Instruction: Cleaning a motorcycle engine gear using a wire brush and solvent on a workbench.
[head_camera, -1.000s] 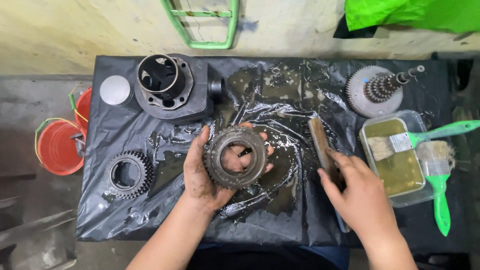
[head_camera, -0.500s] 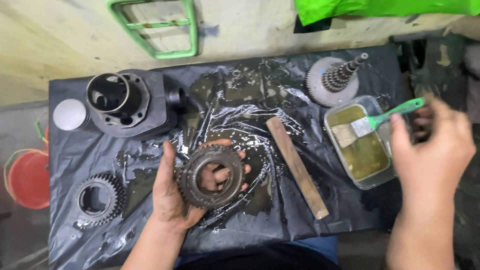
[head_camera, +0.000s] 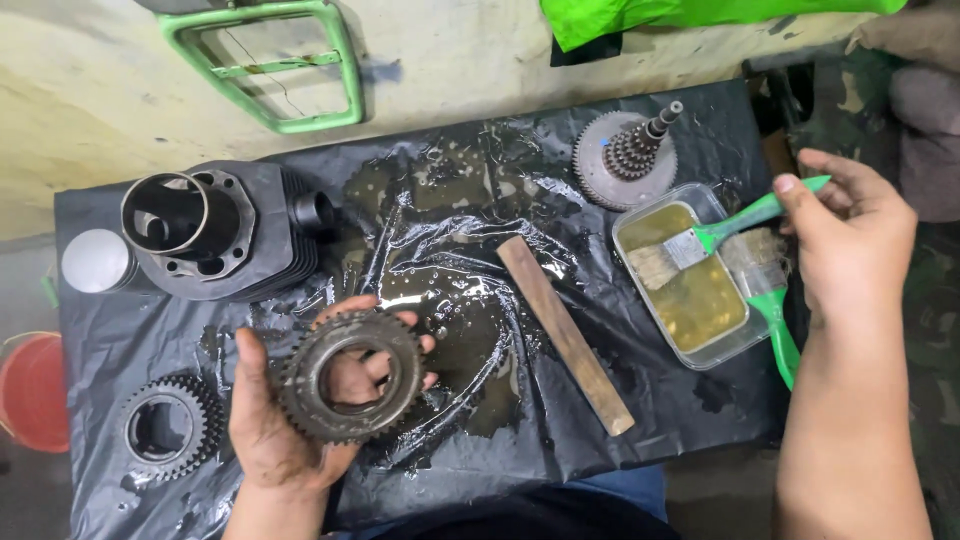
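Black plastic sheet is covering the worktop. Left hand is cradling a gear, fingers curling under its rim, left of the wooden stick. Right hand is pinching a green brush handle, bristles lying in the tray right of the stick.

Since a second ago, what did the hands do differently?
The right hand let go of the wooden stick, which now lies on the black sheet, and moved right to take the green brush resting in the tub. The left hand still holds the gear.
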